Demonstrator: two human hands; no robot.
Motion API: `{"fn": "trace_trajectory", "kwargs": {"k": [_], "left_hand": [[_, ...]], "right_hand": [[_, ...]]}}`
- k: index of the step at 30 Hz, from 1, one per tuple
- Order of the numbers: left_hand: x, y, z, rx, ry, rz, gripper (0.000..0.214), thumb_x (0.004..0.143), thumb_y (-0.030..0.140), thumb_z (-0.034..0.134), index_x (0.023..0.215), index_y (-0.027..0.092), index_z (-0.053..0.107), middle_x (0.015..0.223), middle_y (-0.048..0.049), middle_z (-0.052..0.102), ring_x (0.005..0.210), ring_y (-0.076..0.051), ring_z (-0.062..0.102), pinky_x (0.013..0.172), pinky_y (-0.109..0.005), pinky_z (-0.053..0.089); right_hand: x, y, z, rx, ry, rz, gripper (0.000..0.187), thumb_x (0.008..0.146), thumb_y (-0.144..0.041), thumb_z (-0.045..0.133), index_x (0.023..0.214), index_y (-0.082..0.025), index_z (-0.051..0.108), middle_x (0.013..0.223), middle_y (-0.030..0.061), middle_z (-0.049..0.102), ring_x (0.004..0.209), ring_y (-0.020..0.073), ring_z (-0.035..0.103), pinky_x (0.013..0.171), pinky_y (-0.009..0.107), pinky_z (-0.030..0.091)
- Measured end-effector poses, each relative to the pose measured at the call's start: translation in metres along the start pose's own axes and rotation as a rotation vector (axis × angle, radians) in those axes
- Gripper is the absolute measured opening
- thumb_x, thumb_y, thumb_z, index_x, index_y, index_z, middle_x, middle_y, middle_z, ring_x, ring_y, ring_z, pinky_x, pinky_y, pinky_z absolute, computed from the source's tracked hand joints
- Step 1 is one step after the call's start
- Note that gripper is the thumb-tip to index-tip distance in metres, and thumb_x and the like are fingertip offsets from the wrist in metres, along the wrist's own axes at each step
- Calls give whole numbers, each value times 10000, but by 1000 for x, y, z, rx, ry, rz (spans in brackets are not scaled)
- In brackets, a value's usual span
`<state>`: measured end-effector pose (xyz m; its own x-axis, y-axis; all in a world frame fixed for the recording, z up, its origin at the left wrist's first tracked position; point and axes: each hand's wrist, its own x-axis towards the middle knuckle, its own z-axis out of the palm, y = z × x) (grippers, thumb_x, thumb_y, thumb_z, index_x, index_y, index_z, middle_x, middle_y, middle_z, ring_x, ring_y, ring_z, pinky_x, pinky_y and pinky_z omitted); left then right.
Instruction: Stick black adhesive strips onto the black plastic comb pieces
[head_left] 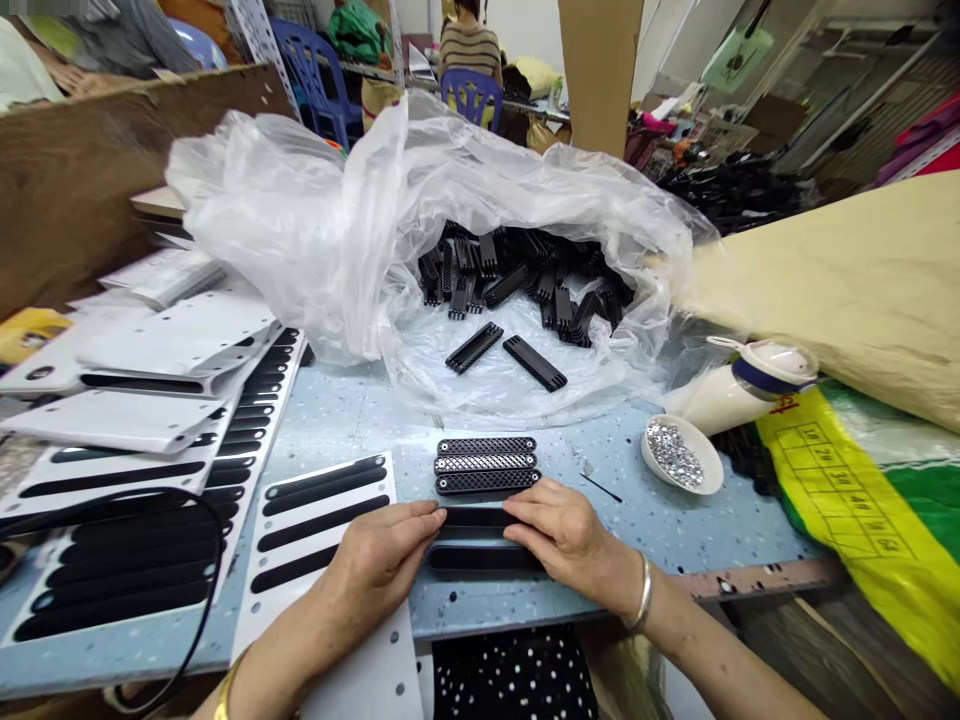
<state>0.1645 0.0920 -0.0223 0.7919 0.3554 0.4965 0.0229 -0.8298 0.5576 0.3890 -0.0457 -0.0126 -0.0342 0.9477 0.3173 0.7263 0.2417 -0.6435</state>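
Observation:
My left hand (388,545) has its fingers pressed together at the left end of a smooth-topped black bar (477,520) on the table. At the bar's other end, the fingers of my right hand (566,530) close on it. A second smooth-topped black bar (487,562) lies just nearer to me, its right end by my right hand. Beyond the hands, black bars with a mesh pattern (486,464) lie side by side with small metal bits at their ends. Beside my left arm is a white backing sheet (324,527) with several black strips.
A clear plastic bag (322,230) spills ribbed black bars (534,362). To the right are a bowl of small metal parts (682,455), a white bottle (739,385) and a small dark tool (601,487). Strip sheets (262,400) and a black cable (222,545) lie left. A person (471,50) sits behind.

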Motion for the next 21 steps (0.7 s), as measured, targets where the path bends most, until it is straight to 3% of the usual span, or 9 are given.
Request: {"fn": "trace_trajectory", "kwargs": {"k": [4,8,12,16,18,21], "left_hand": [[3,2,-2,-23,-15,-11,228,926,103,517,1060,162,691,968,-93,769,844,-189,755,735,-257,631],[2,1,-2,-32,-12,-26,238,922,101,513,1077,176,678,981,-80,767,861,-187,752,754,-260,629],[4,-2,2,-55,-3,-9,248,918,91,505,1092,173,661,972,-77,761,847,-174,749,744,-243,626],[0,8,-9,50,63,-18,293,905,91,517,1167,162,627,1008,-102,747,881,-189,739,768,-269,617],[-13,19,-24,134,133,-52,272,897,103,538,1147,157,629,984,-114,739,870,-200,729,756,-287,608],[-55,34,-46,228,162,-209,116,897,134,541,858,174,643,719,-51,679,643,-159,666,585,-247,547]], "right_hand": [[-7,2,-10,2,110,58,224,917,-268,627,1087,-146,709,889,102,741,775,204,683,693,336,575],[-21,10,-20,-52,274,222,172,918,-221,582,902,-167,744,748,64,729,651,176,677,598,285,557],[-29,12,-23,-38,302,327,205,905,-233,571,812,-159,738,627,36,684,538,159,634,517,258,534],[-31,-15,-18,-121,374,253,176,905,-186,559,835,-172,719,685,56,696,593,185,652,556,293,552],[-30,-36,-5,-163,420,166,172,884,-120,575,974,-190,703,829,80,735,728,221,696,671,332,583],[-17,-64,36,-135,348,-47,288,854,-111,618,1107,-238,673,886,56,762,749,234,724,680,328,609]]}}
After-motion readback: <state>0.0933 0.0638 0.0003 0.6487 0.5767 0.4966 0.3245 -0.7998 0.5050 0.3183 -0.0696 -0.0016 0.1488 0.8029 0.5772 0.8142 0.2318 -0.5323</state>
